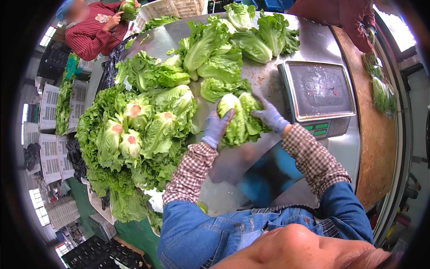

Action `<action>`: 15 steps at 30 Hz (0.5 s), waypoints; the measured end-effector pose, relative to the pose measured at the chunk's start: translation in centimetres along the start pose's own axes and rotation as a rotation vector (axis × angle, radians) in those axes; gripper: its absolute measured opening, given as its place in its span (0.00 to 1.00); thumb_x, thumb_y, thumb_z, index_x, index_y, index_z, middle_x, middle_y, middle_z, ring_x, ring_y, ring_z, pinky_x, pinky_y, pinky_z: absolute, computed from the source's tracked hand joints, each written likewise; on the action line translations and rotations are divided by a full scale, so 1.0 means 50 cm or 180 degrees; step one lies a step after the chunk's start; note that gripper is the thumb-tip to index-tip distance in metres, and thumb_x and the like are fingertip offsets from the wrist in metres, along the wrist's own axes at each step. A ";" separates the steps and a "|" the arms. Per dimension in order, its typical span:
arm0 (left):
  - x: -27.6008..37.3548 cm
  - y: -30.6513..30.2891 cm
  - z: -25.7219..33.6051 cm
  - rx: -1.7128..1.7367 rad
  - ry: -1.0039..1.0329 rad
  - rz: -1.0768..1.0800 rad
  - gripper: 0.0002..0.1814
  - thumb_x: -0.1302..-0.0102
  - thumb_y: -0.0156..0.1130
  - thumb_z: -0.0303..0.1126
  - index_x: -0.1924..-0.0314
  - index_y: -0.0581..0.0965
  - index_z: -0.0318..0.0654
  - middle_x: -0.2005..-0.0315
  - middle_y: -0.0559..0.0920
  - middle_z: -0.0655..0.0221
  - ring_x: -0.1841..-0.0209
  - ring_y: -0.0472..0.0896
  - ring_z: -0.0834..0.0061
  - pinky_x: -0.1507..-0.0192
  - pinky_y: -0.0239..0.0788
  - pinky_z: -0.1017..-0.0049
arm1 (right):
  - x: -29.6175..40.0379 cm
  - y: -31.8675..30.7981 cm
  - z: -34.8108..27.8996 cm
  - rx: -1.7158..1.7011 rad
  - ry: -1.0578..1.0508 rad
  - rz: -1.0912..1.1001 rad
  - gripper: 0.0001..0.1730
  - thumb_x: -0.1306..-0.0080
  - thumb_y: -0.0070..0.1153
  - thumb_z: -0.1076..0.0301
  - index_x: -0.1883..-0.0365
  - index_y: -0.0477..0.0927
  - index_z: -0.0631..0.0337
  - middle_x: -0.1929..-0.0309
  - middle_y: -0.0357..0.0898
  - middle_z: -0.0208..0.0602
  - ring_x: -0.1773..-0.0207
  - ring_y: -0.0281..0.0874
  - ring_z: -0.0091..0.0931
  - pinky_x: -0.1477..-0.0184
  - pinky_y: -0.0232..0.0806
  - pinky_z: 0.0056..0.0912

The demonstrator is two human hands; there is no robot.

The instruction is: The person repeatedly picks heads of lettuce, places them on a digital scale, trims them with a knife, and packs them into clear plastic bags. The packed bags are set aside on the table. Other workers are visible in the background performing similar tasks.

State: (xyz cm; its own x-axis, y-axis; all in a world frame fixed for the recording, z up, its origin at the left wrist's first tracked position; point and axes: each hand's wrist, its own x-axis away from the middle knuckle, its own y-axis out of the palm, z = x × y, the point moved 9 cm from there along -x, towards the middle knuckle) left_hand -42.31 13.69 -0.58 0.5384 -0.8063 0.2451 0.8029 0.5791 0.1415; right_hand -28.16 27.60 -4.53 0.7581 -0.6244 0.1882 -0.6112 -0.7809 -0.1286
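Note:
Both my hands wear thin bluish gloves and hold romaine lettuce heads side by side over the metal table. My left hand (217,126) presses against the outer side of the left lettuce head (232,116). On the other side, my right hand (271,114) is against the right lettuce head (250,112), its fingers spread along the leaves. Just beyond them lie more romaine lettuces (220,67) in a loose group. A large heap of lettuces (141,124) stands to the left, several with cut stem ends facing up.
A bench scale (317,89) stands right of my hands on the metal table (221,188). A wooden board (376,148) runs along the right edge, with bagged greens (384,95). Co-workers stand at the far left (97,30) and far right (336,13). White crates (50,154) are at left.

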 end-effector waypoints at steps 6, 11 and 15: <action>-0.081 0.300 0.187 0.1574 0.0322 -0.0983 0.31 0.32 0.66 0.41 0.35 0.66 0.37 0.55 0.81 0.68 0.54 0.80 0.79 0.50 0.76 0.78 | 0.082 -0.292 -0.304 -0.0792 -0.0295 0.0534 0.41 0.38 0.53 0.81 0.25 0.58 0.54 0.35 0.68 0.45 0.49 0.77 0.28 0.48 0.74 0.24; -0.158 0.582 0.162 0.1636 0.0510 -0.1088 0.31 0.31 0.61 0.54 0.40 0.72 0.37 0.52 0.83 0.58 0.48 0.80 0.72 0.47 0.74 0.75 | 0.147 -0.562 -0.351 -0.0189 -0.0852 0.1346 0.41 0.39 0.50 0.83 0.25 0.59 0.57 0.31 0.66 0.42 0.34 0.70 0.30 0.35 0.67 0.30; -0.223 0.654 0.094 -0.1835 0.0021 -0.1032 0.35 0.33 0.61 0.53 0.34 0.69 0.39 0.46 0.80 0.50 0.40 0.77 0.51 0.35 0.65 0.62 | 0.124 -0.690 -0.174 -0.0151 0.0262 0.1371 0.37 0.35 0.52 0.79 0.26 0.61 0.56 0.31 0.67 0.41 0.34 0.70 0.29 0.38 0.69 0.28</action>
State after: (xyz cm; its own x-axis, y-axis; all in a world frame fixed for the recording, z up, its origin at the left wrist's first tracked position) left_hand -23.25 42.17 5.83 0.2464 -0.9307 0.2703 0.9320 0.1511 -0.3295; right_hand -4.34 50.81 9.56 0.4124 -0.8878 0.2044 -0.8788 -0.4469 -0.1676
